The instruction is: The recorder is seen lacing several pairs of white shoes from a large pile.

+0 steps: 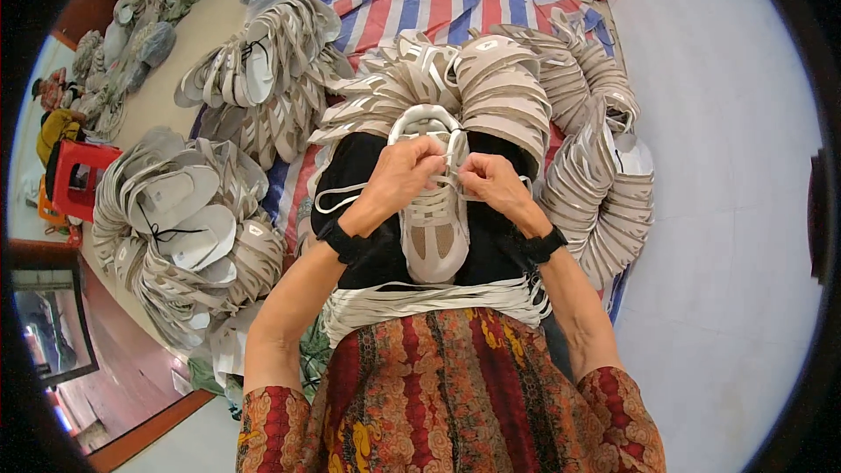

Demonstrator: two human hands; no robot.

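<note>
Beige shoe (440, 258), centre, on black cloth (493, 245), toe near | left hand (403, 171) and right hand (498, 184): fingers closed, seemingly pinching white lace (431, 199) toward the shoe's far end | best kept flat, untwisted, both sides drawn evenly | loose laces (420, 300) near; stacked uppers (499, 92) far

Looks like a small shoe workshop: tied bundles of beige shoe uppers (307, 26) surround me on a striped tarp (455, 0), w/ more piles (162, 0) & a person in yellow (60, 127) to my L.

Striped tarp (455, 4) w/ shoe-upper stacks (574, 188) atop.
</note>
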